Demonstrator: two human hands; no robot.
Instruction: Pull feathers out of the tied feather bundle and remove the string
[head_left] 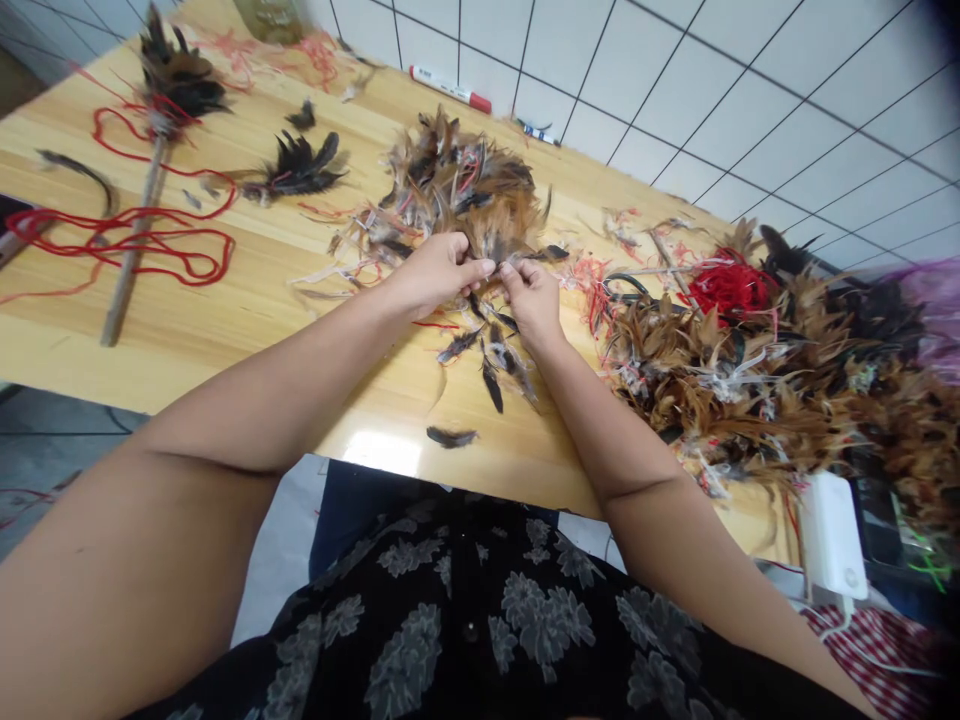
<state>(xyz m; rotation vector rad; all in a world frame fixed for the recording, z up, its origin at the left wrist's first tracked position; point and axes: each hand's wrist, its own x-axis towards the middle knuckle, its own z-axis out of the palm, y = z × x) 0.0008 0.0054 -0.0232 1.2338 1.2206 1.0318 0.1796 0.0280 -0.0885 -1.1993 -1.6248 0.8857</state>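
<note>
My left hand (pixel 442 274) and my right hand (pixel 535 302) meet over the middle of the table, thumbs and fingers pinched together. Between them is a small bunch of brown feathers (pixel 498 228), gripped at its base from both sides. Right behind it lies a larger heap of brown and black feathers (pixel 457 170) with bits of red and white string. Several loose dark feathers (pixel 491 385) are scattered just below my fingers. The exact spot where the fingertips press is partly hidden.
On the left lies a stick with dark feathers tied at its end (pixel 133 262), beside looped red cord (pixel 202 262). A big feather pile (pixel 720 390) with a red string bundle (pixel 731 285) covers the right. A red marker (pixel 450 88) lies by the tiled wall (pixel 675 80).
</note>
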